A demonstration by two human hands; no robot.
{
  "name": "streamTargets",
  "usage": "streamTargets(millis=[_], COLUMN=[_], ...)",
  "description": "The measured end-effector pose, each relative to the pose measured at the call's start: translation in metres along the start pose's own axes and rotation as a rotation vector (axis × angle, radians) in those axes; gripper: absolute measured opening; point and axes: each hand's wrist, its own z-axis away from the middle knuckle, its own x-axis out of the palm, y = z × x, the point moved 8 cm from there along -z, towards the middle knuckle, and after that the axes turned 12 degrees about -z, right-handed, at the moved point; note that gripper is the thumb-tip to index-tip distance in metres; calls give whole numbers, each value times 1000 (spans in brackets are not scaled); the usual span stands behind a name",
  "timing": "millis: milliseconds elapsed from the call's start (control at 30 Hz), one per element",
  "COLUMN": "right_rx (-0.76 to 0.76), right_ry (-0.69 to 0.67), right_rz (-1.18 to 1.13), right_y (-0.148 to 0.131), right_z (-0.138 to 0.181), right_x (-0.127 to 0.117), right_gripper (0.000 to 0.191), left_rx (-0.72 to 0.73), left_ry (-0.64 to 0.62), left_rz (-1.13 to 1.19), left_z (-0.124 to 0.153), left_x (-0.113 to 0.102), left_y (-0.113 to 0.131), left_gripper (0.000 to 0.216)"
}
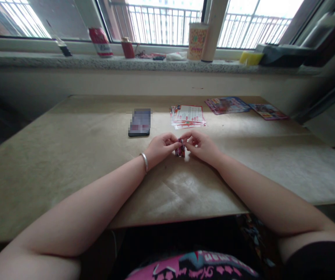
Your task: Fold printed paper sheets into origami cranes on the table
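Note:
Between my two hands is a small, dark red, printed piece of folded paper or card [180, 150], held just above the table. My left hand [163, 146], with a silver bracelet [144, 162] at its wrist, pinches the piece from the left between thumb and fingers. From the right, my right hand [199, 144] pinches its upper edge with thumb and forefinger. A fanned stack of white and red printed sheets [188, 116] lies just beyond my hands. To the left of the sheets rests a dark phone-like slab [140, 122], its face blurred out.
Colourful printed packets [228, 105] lie at the far right of the table [77, 155], with another pile [268, 111] beside them. On the windowsill [161, 67] stand a red and white can [100, 42], a red bottle [127, 48], a patterned cup [197, 41] and a yellow block [250, 58].

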Motion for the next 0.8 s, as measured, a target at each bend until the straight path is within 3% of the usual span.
streamTargets(millis=[367,633,800], right_rx=[113,138,92], right_ry=[0,-87,-84], right_rz=[-78,-226,-90], right_y=[9,6,5], right_z=[0,0,0], right_x=[0,9,3], right_gripper=[16,17,10], left_rx=[-23,-20,-22], left_ry=[-14,-103,-93], left_rz=[116,176,163], left_z=[1,2,2], left_x=[2,10,10], left_y=[3,3,3], left_gripper=[32,32,30])
